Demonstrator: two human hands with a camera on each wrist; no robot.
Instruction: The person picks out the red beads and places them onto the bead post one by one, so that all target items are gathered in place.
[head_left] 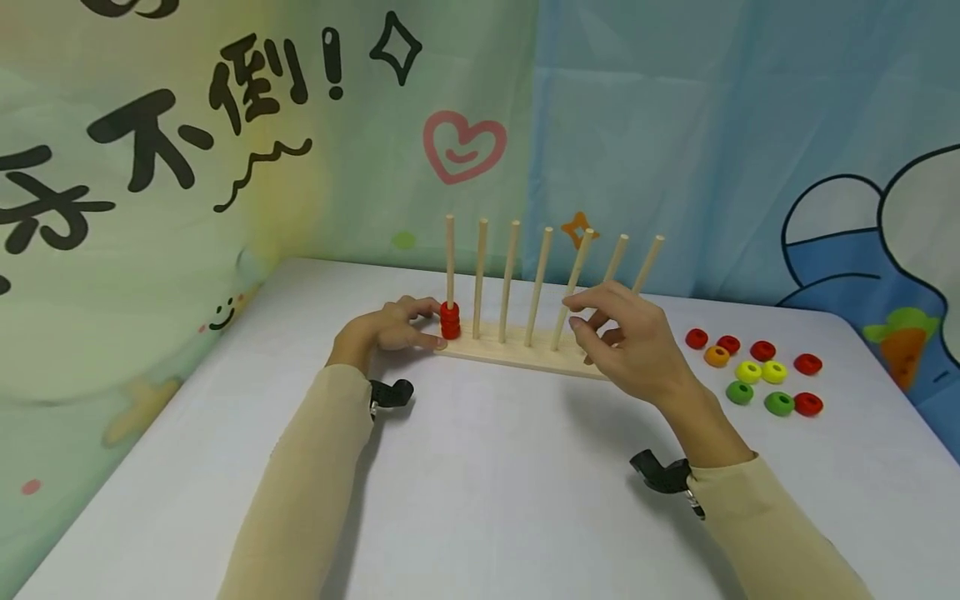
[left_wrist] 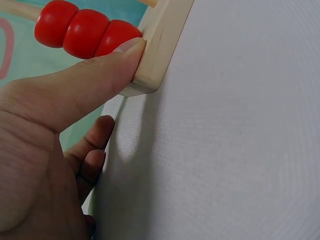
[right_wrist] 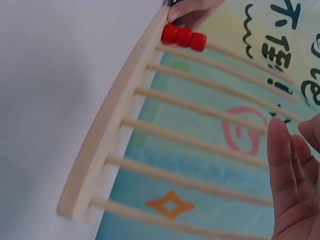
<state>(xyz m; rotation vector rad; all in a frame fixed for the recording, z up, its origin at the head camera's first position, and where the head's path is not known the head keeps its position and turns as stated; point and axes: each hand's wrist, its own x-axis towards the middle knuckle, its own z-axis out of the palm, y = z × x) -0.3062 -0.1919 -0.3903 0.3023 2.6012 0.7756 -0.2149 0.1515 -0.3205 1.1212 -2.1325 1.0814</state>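
A wooden peg rack (head_left: 517,354) stands on the table, several upright pegs rising from its long base. Three red beads (left_wrist: 85,32) are stacked at the foot of its leftmost peg. My left hand (head_left: 390,325) grips that end of the base, the thumb (left_wrist: 120,60) pressing on the wood beside the lowest bead and the index finger behind the stack. In the head view my right hand (head_left: 626,342) is raised in front of the pegs at the right end, hiding part of them. Its fingers (right_wrist: 282,165) are loosely bent, with no bead showing between them.
Right of the rack lie loose beads: several red ones (head_left: 808,364), an orange one (head_left: 717,356), two yellow ones (head_left: 774,372) and two green ones (head_left: 780,404). A printed cloth backdrop (head_left: 637,100) hangs behind the white table (head_left: 495,483).
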